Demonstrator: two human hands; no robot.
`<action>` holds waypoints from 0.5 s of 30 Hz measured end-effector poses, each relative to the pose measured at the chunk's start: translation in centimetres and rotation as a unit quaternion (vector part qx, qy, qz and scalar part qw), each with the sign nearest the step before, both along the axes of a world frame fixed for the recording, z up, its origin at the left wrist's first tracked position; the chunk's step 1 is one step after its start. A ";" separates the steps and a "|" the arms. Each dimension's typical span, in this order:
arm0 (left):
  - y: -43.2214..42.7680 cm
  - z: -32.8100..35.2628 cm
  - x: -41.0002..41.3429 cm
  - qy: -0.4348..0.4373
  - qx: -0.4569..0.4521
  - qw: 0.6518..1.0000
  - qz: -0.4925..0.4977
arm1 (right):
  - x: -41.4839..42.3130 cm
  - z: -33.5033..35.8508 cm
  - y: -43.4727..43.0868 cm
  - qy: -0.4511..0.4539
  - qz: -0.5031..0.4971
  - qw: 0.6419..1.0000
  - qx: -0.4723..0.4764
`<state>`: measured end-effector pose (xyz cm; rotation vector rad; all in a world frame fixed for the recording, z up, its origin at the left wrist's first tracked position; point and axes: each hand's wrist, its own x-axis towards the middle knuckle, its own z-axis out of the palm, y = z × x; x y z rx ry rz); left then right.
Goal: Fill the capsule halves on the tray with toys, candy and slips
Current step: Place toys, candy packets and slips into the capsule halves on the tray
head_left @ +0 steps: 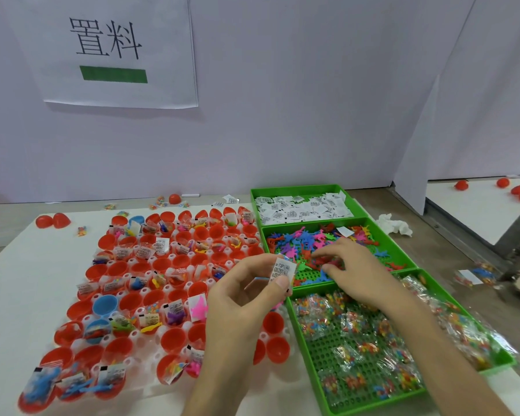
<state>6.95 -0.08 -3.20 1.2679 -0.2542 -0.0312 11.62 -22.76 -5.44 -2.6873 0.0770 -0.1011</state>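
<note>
Left hand (246,295) pinching slip (282,269), right hand (353,265) at 2 o'clock among toys (297,238), grip unclear, capsule halves (174,339) on tray (262,336) at 9 o'clock

The left hand (246,292) hides several capsule halves (174,340) at the near right of the tray (146,387). A blue sliver behind its fingers (258,262) cannot be identified. The print on the slip (282,269) it pinches is too small to read. The right hand (353,265) covers part of the toys (294,238); whether its fingertips hold one cannot be told. Both forearms run off the bottom edge, as does the near corner of the candy bin (308,357). The nearest left capsule halves are blurred, their contents unclear. A packet pile (475,276) at far right is too blurred to make out.
</note>
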 end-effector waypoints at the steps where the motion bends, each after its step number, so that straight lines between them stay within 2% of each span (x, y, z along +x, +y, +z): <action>1: 0.0 0.0 0.0 -0.002 0.000 1.000 -0.001 | 0.0 0.1 0.0 -0.005 -0.007 1.000 0.016; 5: 0.0 0.0 0.0 -0.008 0.001 1.000 -0.001 | -0.1 0.2 -0.2 -0.030 -0.041 0.997 0.061; 10: 0.0 -0.2 0.1 -0.011 0.002 1.000 -0.001 | -0.3 0.1 -0.2 -0.069 -0.076 0.994 0.026; 12: 0.0 -0.3 0.1 -0.010 0.003 1.000 0.004 | -0.3 0.4 -0.2 -0.108 -0.088 0.989 0.039; 13: 0.0 -0.3 0.2 -0.009 0.001 1.000 0.009 | -0.4 0.7 -0.1 -0.130 -0.091 0.985 0.073; 15: 0.0 -0.3 0.2 -0.008 -0.001 1.000 0.019 | -0.7 1.5 0.1 -0.153 -0.077 0.961 0.216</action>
